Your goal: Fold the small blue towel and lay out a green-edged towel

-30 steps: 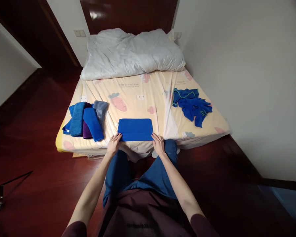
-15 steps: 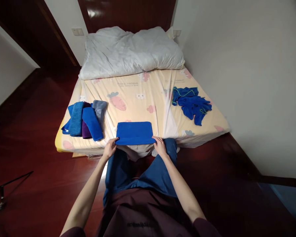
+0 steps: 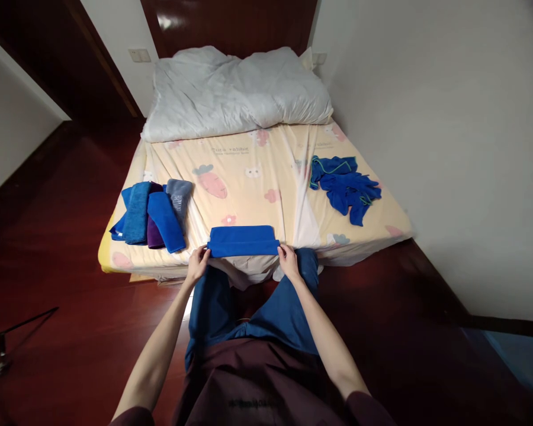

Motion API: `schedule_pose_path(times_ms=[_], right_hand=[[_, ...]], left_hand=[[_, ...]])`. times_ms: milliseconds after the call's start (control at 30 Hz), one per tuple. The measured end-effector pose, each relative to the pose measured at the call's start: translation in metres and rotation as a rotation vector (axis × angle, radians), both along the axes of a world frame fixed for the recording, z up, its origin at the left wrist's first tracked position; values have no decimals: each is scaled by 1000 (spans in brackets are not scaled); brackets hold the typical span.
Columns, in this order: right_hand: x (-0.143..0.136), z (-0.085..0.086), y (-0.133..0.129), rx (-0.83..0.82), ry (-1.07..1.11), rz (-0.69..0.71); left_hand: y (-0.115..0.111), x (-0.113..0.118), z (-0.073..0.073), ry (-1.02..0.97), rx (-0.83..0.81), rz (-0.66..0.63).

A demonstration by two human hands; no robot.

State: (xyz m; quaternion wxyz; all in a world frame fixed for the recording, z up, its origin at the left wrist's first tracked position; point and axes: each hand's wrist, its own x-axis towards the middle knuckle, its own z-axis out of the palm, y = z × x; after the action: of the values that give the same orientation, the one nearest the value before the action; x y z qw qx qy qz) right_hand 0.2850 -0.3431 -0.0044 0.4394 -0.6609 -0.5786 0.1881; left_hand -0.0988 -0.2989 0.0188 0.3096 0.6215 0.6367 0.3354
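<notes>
A flat blue cloth [image 3: 242,241] lies at the front edge of the bed, with a folded strip along its near side. My left hand [image 3: 199,262] pinches the near left corner of this strip, and my right hand [image 3: 288,261] pinches the near right corner. Left of it are folded towels: a teal one [image 3: 137,214], a bright blue one [image 3: 166,222], a grey one [image 3: 180,195] and a partly covered purple one [image 3: 154,234]. Crumpled blue cloths [image 3: 349,189] with green edging rest on the right part of the bed.
A white quilt [image 3: 240,94] is bunched across the far end of the bed [image 3: 249,195], before a dark headboard [image 3: 231,26]. A pale wall [image 3: 448,148] runs along the right. A thin black stand [image 3: 2,352] is on the floor at the left.
The near edge of the blue cloth has been turned up and away from me, so the cloth looks narrower. Both hands have moved slightly forward with it.
</notes>
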Motion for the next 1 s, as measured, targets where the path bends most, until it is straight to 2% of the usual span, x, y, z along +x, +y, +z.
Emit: schedule_pose_path(times_ms=[200, 700, 1000], right_hand=[[0, 3, -1, -41, 83, 0], [-4, -2, -1, -78, 19, -13], [-5, 0, 4, -43, 48, -93]], left_hand=[[-4, 4, 2, -120, -47, 44], [-2, 5, 1, -53, -60, 83], [0, 7, 0, -23, -79, 122]])
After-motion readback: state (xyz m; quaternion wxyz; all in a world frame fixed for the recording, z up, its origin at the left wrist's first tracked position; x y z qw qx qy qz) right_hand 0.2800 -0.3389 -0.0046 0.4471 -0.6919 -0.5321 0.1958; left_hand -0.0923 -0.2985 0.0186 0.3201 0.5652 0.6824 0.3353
